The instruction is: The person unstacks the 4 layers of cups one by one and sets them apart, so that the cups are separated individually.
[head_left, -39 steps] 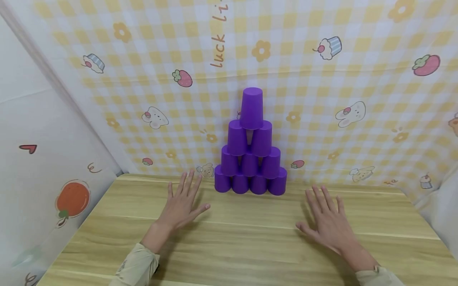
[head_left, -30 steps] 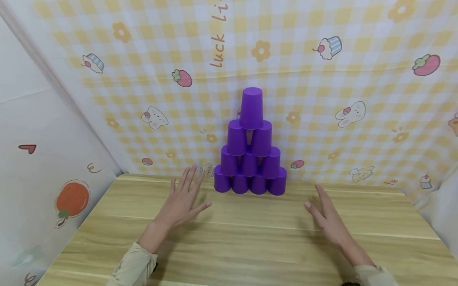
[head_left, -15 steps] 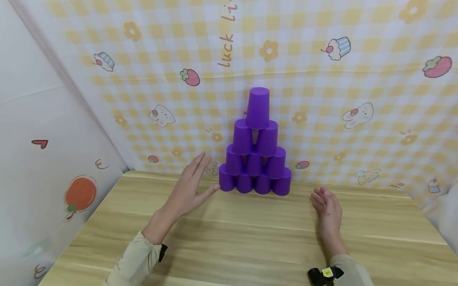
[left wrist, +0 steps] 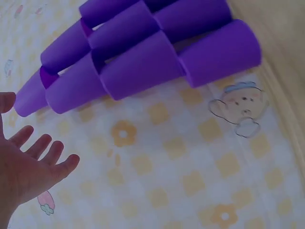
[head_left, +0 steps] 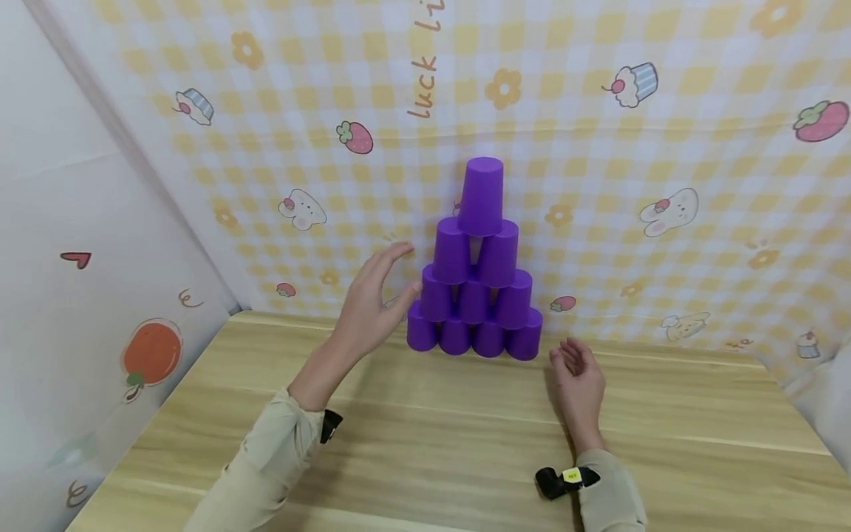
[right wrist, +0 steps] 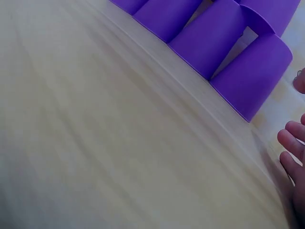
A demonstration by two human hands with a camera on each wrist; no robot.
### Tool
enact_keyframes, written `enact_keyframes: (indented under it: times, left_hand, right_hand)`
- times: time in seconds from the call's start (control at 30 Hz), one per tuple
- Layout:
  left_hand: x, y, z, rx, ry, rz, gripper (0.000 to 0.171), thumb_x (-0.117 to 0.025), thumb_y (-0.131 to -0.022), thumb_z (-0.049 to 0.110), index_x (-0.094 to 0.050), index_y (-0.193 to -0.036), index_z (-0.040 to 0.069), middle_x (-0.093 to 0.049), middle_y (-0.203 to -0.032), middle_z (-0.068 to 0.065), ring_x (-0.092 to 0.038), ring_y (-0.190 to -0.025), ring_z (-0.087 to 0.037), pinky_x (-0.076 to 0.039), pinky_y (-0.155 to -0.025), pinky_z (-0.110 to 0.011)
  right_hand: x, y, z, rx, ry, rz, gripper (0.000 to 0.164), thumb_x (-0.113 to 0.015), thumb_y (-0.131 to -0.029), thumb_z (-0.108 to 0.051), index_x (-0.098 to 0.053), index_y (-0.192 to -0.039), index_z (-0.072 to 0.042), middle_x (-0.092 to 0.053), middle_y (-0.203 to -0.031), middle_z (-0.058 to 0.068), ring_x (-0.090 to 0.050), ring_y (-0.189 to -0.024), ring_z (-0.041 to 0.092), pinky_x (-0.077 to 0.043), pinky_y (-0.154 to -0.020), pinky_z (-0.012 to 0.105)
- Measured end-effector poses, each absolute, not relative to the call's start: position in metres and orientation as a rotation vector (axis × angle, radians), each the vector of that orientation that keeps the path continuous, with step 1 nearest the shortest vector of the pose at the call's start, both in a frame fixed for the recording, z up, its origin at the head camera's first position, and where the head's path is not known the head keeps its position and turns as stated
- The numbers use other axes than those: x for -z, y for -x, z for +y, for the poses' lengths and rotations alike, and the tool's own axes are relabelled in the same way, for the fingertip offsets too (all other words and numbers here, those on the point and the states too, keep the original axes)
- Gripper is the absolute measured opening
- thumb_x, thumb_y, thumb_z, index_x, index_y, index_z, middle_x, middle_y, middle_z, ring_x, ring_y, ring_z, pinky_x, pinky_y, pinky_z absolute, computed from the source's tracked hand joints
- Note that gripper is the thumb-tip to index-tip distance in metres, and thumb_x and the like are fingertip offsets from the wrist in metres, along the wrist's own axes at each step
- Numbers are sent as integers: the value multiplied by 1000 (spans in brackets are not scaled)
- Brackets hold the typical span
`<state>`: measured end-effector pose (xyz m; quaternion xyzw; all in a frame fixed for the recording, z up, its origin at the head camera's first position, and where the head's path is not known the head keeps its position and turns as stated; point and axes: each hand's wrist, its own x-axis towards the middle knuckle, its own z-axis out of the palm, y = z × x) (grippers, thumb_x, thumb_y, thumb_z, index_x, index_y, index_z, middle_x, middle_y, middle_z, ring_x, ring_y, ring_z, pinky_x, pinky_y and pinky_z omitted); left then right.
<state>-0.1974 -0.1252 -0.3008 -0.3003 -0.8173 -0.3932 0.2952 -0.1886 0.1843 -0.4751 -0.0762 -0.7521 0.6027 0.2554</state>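
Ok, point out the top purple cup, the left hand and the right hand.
Top purple cup (head_left: pixel 482 198): head view, middle of its side.
Left hand (head_left: pixel 369 307): head view, middle of the hand.
Right hand (head_left: pixel 580 386): head view, middle of the hand.

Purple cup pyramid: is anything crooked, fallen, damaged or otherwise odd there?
Nothing stands out. The purple cups stand upside down in rows of four, three, two and one; none lies on its side, and no damage shows. The left hand is beside the stack, gripping no cup.
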Motion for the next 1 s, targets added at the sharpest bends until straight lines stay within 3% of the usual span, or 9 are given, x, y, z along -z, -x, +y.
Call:
enact_keyframes:
  times: [0.3, 0.5, 0.77, 1.0]
  left_hand:
    - [262, 215, -101, 1279, 732, -2173, 50, -61, -89, 24, -46, -133, 4, -49, -132, -7, -44, -121, -19, -41, -98, -44]
    - [231, 229, -90, 1247, 697, -2227, 58, -63, -88, 28, -41, -136, 5, -44, -137, -6, -43, -124, -20, -40, -99, -40]
    - [198, 244, -79, 1356, 622, -2311, 67, -65, -86, 39, -36, -140, 14, -40, -141, 3, -41, -123, -12, -38, -99, -31]
    - [187, 250, -59, 1349, 615, -2359, 76, -66, -83, 44, -31, -143, 14, -38, -142, 4, -41, -124, -14, -38, -97, -24]
  right_hand:
    - [476, 198, 175, -1504, 113, -2174, 51, -69, -82, -11, -51, -126, 4, -55, -123, 21, -52, -113, 30, -39, -100, 39]
    - [476, 203, 169, -1533, 103, -2180, 62, -72, -80, -15, -45, -132, 3, -50, -130, 20, -49, -119, 31, -37, -103, 37]
    - [475, 204, 165, -1555, 125, -2324, 78, -73, -79, -27, -34, -141, -2, -40, -141, 15, -39, -128, 29, -32, -106, 38]
    - [475, 206, 167, -1415, 104, -2423, 78, -73, -79, -28, -35, -139, 3, -42, -138, 21, -42, -125, 32, -33, -105, 38]
